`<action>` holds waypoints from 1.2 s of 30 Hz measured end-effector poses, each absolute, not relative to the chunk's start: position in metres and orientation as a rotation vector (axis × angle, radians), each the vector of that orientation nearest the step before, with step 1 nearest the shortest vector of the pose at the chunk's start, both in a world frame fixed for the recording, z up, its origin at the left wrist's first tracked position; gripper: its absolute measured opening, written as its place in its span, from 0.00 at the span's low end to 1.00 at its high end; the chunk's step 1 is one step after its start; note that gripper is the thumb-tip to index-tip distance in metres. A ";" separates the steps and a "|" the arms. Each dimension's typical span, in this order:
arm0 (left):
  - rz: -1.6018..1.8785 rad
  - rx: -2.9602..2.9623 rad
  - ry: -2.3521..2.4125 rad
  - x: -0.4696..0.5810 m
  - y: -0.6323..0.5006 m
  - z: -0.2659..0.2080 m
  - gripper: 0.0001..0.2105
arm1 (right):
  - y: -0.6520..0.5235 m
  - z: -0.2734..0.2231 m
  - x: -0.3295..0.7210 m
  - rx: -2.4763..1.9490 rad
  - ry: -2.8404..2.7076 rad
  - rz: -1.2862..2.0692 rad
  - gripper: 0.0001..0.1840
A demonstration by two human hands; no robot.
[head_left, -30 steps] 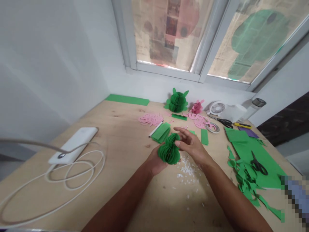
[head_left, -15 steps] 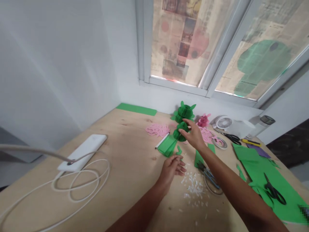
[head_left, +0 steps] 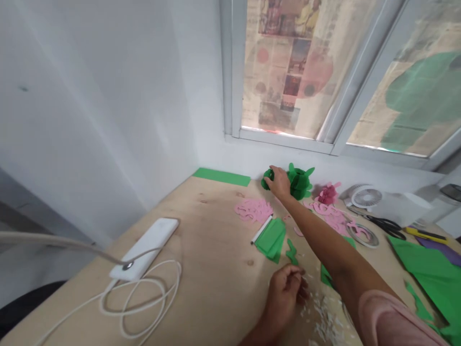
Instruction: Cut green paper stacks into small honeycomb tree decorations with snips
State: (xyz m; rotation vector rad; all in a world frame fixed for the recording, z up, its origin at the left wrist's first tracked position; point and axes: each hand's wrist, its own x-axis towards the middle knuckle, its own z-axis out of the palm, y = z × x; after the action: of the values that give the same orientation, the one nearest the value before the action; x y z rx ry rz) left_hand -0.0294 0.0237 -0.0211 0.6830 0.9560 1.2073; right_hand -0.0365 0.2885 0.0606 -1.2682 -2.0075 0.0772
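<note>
The right hand's grip (head_left: 280, 183) pinches a small green paper piece (head_left: 267, 180) at the back of the bench (head_left: 209, 240), beside the larger green figure (head_left: 299, 184). The left hand (head_left: 283, 294), near a green scrap (head_left: 291, 252), has curled fingers; whether fully closed, I cannot tell.

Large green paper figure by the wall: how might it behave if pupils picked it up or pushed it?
The large green paper figure is probably light for its size, since its body looks made of thin paper layers. Its narrow upright tabs would likely bend if gripped. A push might slide or tip it, as no fastening to the table shows.
</note>
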 end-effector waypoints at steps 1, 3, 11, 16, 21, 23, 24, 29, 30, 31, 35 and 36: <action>1.204 0.676 0.958 -0.028 0.024 -0.023 0.20 | 0.295 0.058 -0.041 -1.279 -2.001 0.081 0.25; 1.197 0.643 0.954 -0.026 0.025 -0.028 0.20 | 0.306 0.050 -0.048 -1.297 -1.987 0.095 0.24; 1.180 0.613 0.967 -0.027 0.023 -0.025 0.19 | 0.312 0.037 -0.049 -1.304 -1.886 0.164 0.21; 1.184 0.658 0.977 -0.030 0.021 -0.017 0.18 | 0.292 0.066 -0.025 -1.196 -1.777 0.170 0.21; 1.196 0.727 1.013 -0.029 0.022 -0.021 0.18 | 0.250 0.087 0.008 -1.083 -1.737 0.221 0.18; 1.201 0.748 1.010 -0.029 0.022 -0.022 0.18 | 0.229 0.089 0.021 -1.059 -1.729 0.249 0.18; 1.202 0.760 1.008 -0.030 0.022 -0.022 0.17 | 0.218 0.089 0.028 -1.048 -1.730 0.263 0.17; 1.205 0.815 1.047 -0.029 0.019 -0.019 0.16 | 0.150 0.087 0.073 -0.988 -1.768 0.412 0.15; 1.209 0.829 1.052 -0.028 0.018 -0.017 0.16 | 0.133 0.085 0.084 -1.004 -1.781 0.432 0.15; 1.218 0.848 1.054 -0.029 0.017 -0.015 0.16 | 0.116 0.084 0.095 -1.034 -1.781 0.447 0.15; 1.364 0.953 1.062 -0.043 0.020 0.010 0.15 | 0.043 0.069 0.143 -1.244 -1.743 0.433 0.15; 1.444 0.966 1.082 -0.050 0.024 0.019 0.14 | 0.027 0.063 0.155 -1.285 -1.735 0.424 0.15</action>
State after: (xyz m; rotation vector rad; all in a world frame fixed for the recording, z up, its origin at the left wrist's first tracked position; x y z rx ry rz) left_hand -0.0504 0.0237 0.0190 0.9663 1.0818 1.4439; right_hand 0.1555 0.0268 0.0635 -1.2853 -1.7352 0.4242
